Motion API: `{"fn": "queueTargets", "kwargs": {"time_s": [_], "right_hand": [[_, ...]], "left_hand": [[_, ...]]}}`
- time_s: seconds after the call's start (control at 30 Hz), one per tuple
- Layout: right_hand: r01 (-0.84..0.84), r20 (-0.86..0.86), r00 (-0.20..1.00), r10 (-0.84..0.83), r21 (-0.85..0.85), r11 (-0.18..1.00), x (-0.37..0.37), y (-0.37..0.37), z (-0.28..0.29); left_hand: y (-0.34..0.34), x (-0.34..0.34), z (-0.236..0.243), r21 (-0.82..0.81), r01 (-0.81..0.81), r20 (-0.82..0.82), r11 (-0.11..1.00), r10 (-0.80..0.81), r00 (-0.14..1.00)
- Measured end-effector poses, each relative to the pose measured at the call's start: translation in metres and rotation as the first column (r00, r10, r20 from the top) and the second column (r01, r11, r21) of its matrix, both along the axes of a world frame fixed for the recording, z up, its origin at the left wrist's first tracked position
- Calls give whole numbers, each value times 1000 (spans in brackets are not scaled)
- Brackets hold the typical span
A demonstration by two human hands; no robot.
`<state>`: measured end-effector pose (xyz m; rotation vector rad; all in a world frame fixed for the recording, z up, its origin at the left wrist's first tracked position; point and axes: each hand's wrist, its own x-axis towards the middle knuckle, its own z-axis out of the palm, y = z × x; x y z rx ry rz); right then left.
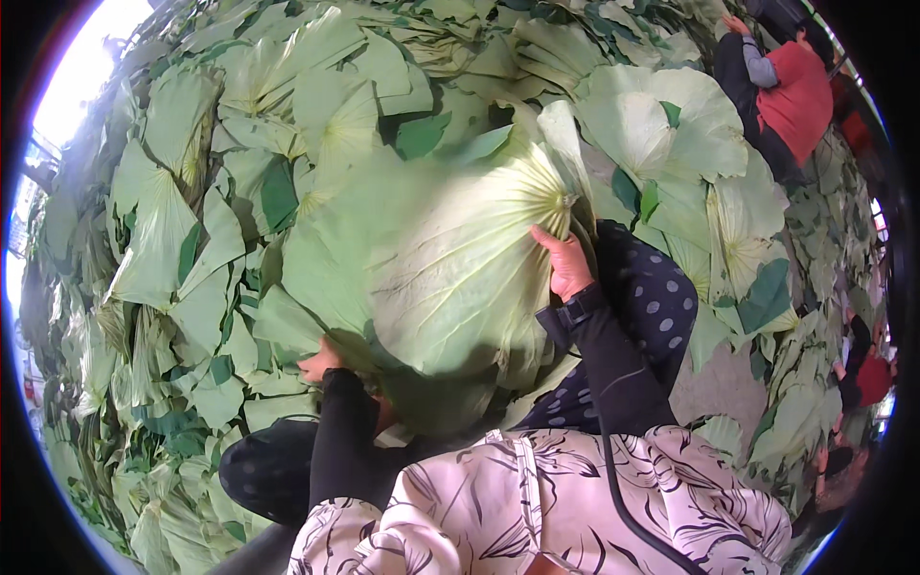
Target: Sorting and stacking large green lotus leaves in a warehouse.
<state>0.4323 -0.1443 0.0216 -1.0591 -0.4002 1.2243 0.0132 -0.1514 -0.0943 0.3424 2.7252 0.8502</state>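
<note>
Held leaf: a broad pale leaf (470,268) lay over the person's lap, near the middle of the scene, ribbed face up, its rib hub (562,199) toward the far right.
Right hand: the right hand (567,264) pinched the leaf just beside the hub, thumb on the ribbed face; the other fingers were mostly hidden.
Left hand: the left hand (321,362) was at the near left margin of the leafy layers, partly covered; could not tell whether it pinched an edge or only rested there.
Blurred layer: a smooth green leaf area (331,244) lay left of the ribbed face; the blur hid where one leaf ended and the next began.
Surroundings: a leaf heap (153,240) spread around the lap, with darker green scraps (278,196) among it; a co-worker in red (797,101) sat at the far right.
Handling, judged: the hub looked the firmest place to grip, and the thin blade likely to tear between ribs. Best practice seemed to be supporting the hub, spreading the left margin gently, flattening folds along the ribs, and keeping the cable (613,479) clear.
</note>
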Motion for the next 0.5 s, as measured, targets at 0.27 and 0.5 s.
{"fn": "queueTargets", "kwargs": {"time_s": [0.27, 0.5], "right_hand": [[135, 147, 982, -120, -100, 986, 23, -5, -15], [160, 107, 983, -151, -87, 983, 14, -1, -15]], "left_hand": [[-24, -14, -19, 308, -283, 707, 908, -20, 707], [-54, -14, -18, 206, 934, -244, 292, -909, 338]]}}
